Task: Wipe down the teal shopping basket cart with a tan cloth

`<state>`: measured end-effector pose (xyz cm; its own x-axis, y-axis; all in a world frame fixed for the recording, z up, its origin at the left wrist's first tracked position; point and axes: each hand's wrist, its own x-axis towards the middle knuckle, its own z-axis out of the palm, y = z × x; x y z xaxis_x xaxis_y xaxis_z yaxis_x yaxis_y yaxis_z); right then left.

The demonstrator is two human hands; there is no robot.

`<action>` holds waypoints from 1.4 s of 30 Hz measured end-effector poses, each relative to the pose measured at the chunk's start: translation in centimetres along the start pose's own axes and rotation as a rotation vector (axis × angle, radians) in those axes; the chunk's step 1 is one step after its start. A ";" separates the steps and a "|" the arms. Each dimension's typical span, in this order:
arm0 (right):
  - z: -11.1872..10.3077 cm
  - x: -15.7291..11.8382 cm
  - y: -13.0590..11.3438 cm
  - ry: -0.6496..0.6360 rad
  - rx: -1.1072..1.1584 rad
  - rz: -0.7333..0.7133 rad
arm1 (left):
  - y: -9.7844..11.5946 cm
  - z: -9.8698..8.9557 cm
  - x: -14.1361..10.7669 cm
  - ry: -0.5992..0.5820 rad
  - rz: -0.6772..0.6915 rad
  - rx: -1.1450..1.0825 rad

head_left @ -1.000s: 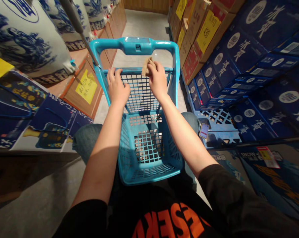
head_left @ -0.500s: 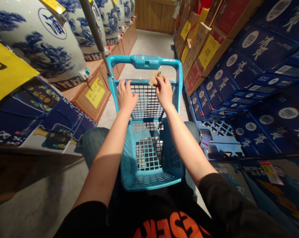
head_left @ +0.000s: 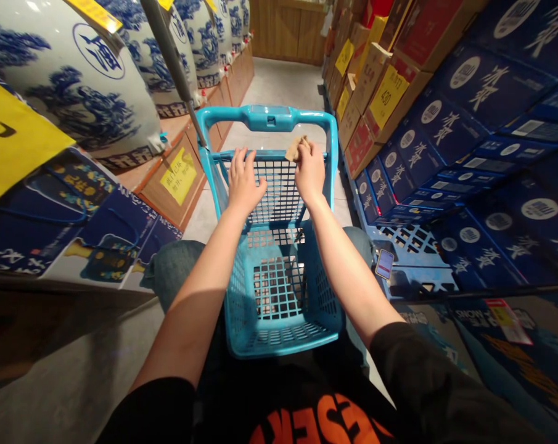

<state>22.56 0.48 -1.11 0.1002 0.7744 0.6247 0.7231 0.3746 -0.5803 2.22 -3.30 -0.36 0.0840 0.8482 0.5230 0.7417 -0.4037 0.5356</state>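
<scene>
A light-blue plastic shopping basket point(head_left: 288, 348) with grid walls stands between my knees, its frame handle point(head_left: 272, 118) rising at the far end. My right hand point(head_left: 310, 176) pinches a crumpled tan cloth point(head_left: 293, 150) at the crossbar point(head_left: 264, 154) below the handle. Over the left part of that bar is my left hand point(head_left: 245, 182), fingers spread and thumb apart, with nothing in it. Its fingertips lie at the bar; whether they press on it I cannot tell. Through the mesh, the inside of the basket shows only its grid floor.
Large blue-and-white jars point(head_left: 98, 86) line the left on a wooden ledge. Stacked blue cartons point(head_left: 445, 129) and brown boxes point(head_left: 375, 92) wall the right. A phone point(head_left: 385, 264) lies on a blue pallet point(head_left: 403, 246). A grey pole point(head_left: 170, 55) slants beside the handle's left corner.
Both hands have shifted slightly right along the crossbar, the cloth moving with my right hand. The basket stays nearly in place.
</scene>
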 end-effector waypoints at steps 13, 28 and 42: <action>-0.6 -0.3 -1.7 -0.045 -0.112 0.028 | 0.4 0.5 -0.1 -0.099 0.126 0.029; -0.3 -0.1 -1.7 -0.106 -0.055 -0.012 | 0.0 0.7 -0.1 -0.127 0.229 0.026; 0.3 -0.5 -2.9 -0.112 -0.168 -0.056 | -0.3 1.1 0.1 -0.098 0.269 -0.007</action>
<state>20.15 -0.86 0.07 -0.0130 0.8099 0.5864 0.8299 0.3358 -0.4455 2.73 -2.68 -1.19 0.3412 0.7394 0.5804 0.6795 -0.6207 0.3912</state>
